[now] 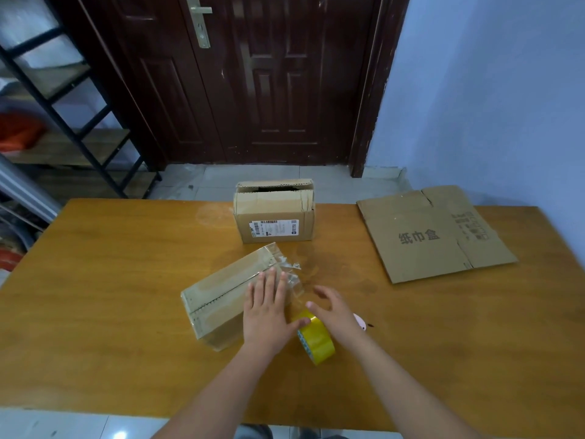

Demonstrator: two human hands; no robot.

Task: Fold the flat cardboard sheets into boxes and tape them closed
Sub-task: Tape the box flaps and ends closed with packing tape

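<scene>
Fingers (272, 285) of the left hand (266, 312) flat, pressing tape onto the box (221, 296); right hand (332, 312) spread over the tape roll (316, 339); taping step, severing the strip likely next.

This looks like a plain room in a home or small storeroom, used for packing. A dark brown panelled wooden door (253, 74) with a brass-coloured lever handle (199, 17) stands behind an orange-brown wooden table (110, 296), between pale blue painted walls (490, 90) over a light tiled floor (196, 180). At the left, a black metal-framed shelf unit with wooden boards (79, 137) holds stored goods.
</scene>
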